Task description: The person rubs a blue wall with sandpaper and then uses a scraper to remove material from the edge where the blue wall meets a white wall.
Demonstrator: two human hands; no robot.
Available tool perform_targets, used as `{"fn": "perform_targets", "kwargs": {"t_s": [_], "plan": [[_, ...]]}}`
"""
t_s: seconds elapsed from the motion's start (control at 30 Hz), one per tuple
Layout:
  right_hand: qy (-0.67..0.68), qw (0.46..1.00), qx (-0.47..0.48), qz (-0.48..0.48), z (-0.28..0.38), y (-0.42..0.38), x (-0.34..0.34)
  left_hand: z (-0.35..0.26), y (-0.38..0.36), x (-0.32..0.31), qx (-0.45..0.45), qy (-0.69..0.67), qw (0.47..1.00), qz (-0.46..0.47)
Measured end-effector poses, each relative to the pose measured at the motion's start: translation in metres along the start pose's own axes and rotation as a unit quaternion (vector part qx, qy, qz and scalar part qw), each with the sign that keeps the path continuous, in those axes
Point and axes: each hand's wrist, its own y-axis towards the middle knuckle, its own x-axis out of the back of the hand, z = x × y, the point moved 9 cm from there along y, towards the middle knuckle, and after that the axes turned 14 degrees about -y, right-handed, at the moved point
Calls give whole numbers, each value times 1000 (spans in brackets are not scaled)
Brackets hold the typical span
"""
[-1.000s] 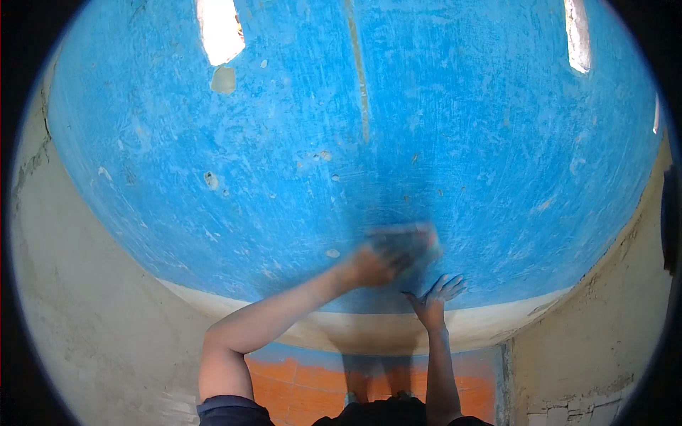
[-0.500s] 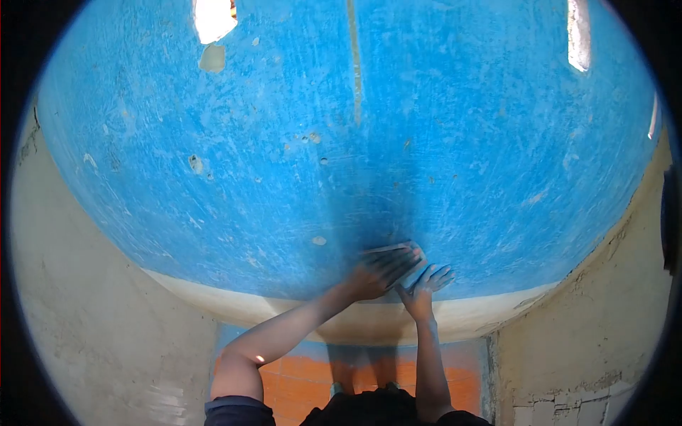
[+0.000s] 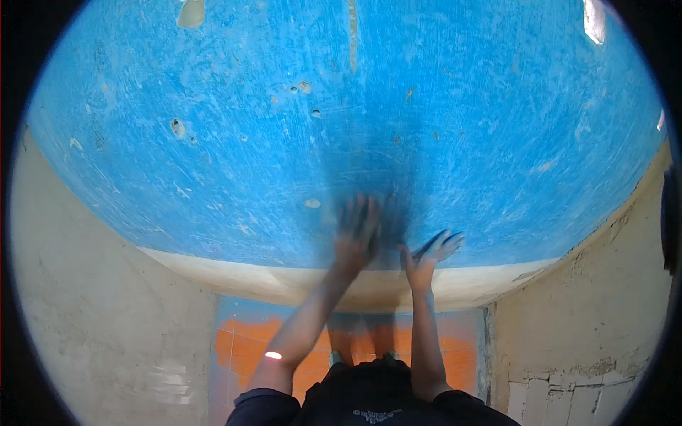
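Observation:
A blue painted wall with scratches and chipped spots fills the upper view. My left hand is against its lower part, smeared by motion; a dark shape lies along the fingers, and whether it is a held pad cannot be made out. To the right, my right hand rests on the wall just above the cream band, fingers spread and nothing held.
A cream band runs along the wall's bottom. Below is an orange and blue floor with my feet on it. Grey plastered walls stand at both sides, the right one with cracked patches low down.
My left hand has moved left and up, its fingers now pointing upward, and the pale flat piece seen under it before no longer shows clearly. My right hand stays spread. The view has tilted downward.

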Motion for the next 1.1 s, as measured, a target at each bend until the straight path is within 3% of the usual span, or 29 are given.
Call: {"fn": "perform_targets", "kwargs": {"t_s": [0.03,0.07,0.17,0.27,0.33,0.43,0.53,0.63,0.7,0.8,0.9,0.97,1.1], "plan": [[28,999,-31,-18,-4,4,11,14,-60,-29,23,-16,999,32],[54,996,-60,-38,-9,8,18,23,-112,-58,34,43,990,129],[24,993,-98,-59,-20,14,27,32,-178,-72,41,60,984,166],[122,965,-162,167,-66,-12,-54,40,-165,-65,65,91,984,137],[294,889,-229,265,-71,-21,-78,33,-94,-42,65,92,991,69],[295,903,-224,219,-65,-11,-58,2,-12,1,17,97,992,-84],[280,920,-210,174,-69,-7,-41,-1,-8,-3,70,45,986,-141],[257,937,-205,123,-83,-1,-24,11,-89,-72,108,-3,994,-14],[233,948,-204,79,-99,6,-10,18,-183,-132,69,60,976,200],[199,958,-205,12,-126,15,14,14,-249,-138,5,8,979,202],[182,954,-239,-7,-148,17,22,14,-225,-147,7,43,983,178],[173,946,-274,17,-159,12,12,-1,-158,-142,46,33,985,162],[183,940,-288,23,-162,14,10,-34,-84,-124,44,55,997,-5]]}}
